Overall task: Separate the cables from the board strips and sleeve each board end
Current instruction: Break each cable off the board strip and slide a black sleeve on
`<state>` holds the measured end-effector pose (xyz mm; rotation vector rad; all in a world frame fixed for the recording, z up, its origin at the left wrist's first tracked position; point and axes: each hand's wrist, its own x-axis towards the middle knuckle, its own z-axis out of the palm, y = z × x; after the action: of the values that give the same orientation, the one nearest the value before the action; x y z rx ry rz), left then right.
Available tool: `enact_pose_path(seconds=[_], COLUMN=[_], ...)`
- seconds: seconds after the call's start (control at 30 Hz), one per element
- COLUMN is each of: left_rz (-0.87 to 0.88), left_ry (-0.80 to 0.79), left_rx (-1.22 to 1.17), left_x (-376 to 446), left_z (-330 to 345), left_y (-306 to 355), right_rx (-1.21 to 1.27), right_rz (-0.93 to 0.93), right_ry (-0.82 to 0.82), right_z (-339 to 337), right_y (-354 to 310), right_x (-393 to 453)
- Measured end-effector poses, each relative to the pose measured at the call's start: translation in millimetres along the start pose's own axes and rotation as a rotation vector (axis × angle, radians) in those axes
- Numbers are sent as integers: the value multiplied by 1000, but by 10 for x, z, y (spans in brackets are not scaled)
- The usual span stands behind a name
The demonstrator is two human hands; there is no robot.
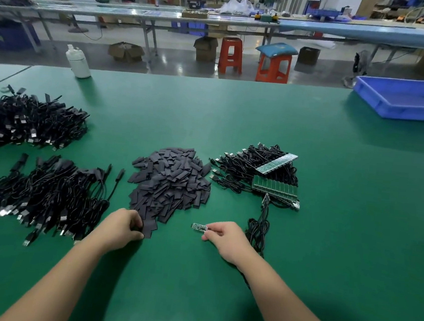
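My right hand [225, 237] pinches a small green board end [198, 226] whose black cable [258, 230] trails off to the right behind the hand. My left hand [123, 225] grips a flat black sleeve [149, 228] at the near edge of the pile of black sleeves [170, 182]. To the right of that pile lie green board strips [276, 189] with black cables [244, 166] attached. Two heaps of sleeved black cables sit on the left, one nearer [42, 195] and one farther [26, 122].
The green table [218, 291] carries a white bottle [78, 62] at the far left and a blue tray [408, 98] at the far right. Beyond the table's far edge stand orange stools [231, 55], cardboard boxes and long workbenches with people behind them.
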<state>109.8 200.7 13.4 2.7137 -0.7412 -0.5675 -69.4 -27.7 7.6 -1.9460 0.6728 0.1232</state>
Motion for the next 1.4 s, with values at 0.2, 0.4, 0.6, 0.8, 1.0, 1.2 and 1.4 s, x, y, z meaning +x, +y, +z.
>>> enact_pose_path(seconds=[0.2,0.4,0.6,0.8,1.0,1.2,1.4], left_rz=[-31,-15,43,83,107,171,189], left_ry=[-6,51,27,-228,-49,63,233], left_rx=[-18,-94,-433,-815,-870,-797,-795], left_x=[19,-43,-144,-291,-261,-250,-297], left_z=[15,41,20,249,604,769,931], left_y=[-16,8,106,625,931,893,868], right_rx=[-36,93,145,188,388,519,579], right_rz=[-28,22,37,34,65,71,63], right_ry=[25,38,64,81,71,63,63], right_z=[117,193,161,146,86,96,90], right_y=[-13,-71,-6,19,72,89,124], right_x=[2,-7,-21,-40,-65,-72,-49])
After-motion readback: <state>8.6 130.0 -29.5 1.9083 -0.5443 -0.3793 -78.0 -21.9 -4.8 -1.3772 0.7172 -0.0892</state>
